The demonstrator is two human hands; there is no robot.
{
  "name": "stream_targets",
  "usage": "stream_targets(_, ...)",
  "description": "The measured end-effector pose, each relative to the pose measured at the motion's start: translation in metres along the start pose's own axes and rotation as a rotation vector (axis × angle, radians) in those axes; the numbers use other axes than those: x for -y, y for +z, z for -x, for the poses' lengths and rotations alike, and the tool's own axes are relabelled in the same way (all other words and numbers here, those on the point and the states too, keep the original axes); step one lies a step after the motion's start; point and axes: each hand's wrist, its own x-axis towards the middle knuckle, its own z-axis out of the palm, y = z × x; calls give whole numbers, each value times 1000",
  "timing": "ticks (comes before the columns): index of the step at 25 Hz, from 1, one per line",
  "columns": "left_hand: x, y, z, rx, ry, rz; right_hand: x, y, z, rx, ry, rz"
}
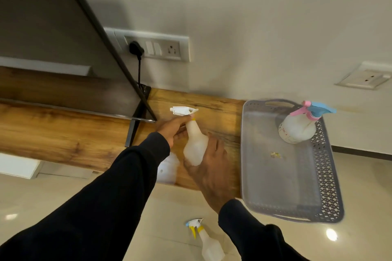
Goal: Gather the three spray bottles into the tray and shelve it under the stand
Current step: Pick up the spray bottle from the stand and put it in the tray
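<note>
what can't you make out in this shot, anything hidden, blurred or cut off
- White object at the stand's front edge: head view, mostly behind the left sleeve; can't identify.
- Floor bottle: its base is cut by the bottom edge.
- Right hand on the white-trigger bottle: motion-blurred, grip unclear.
- Red label on the pink-and-blue sprayer in the tray: too small to read.

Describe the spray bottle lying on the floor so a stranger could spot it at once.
Find the wooden stand along the wall, then look at the glossy floor tiles in front of it. The floor bottle lies on its side there; unlike the other two, its white trigger head has yellow and blue parts.
</note>
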Motion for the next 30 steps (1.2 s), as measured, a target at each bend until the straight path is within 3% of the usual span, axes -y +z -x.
stream_targets(3, -34, 23, 37, 119, 111, -45, 2, -35, 7, -164, 18, -46)
stream_targets(5, -56, 42, 61, 188, 199, -57, 6, -64, 5, -194, 55, -223)
stream_targets(14, -96, 120, 144, 396, 410, -150, -20, -163, 14, 7, 44, -952)
stream_targets(23, -80, 154, 193, 365, 574, -256, -40, -193, 22, -74, -20, -840)
stream_targets(30, -70, 171, 209, 242, 651, -236, -26, -190, 34, -289, 160, -584)
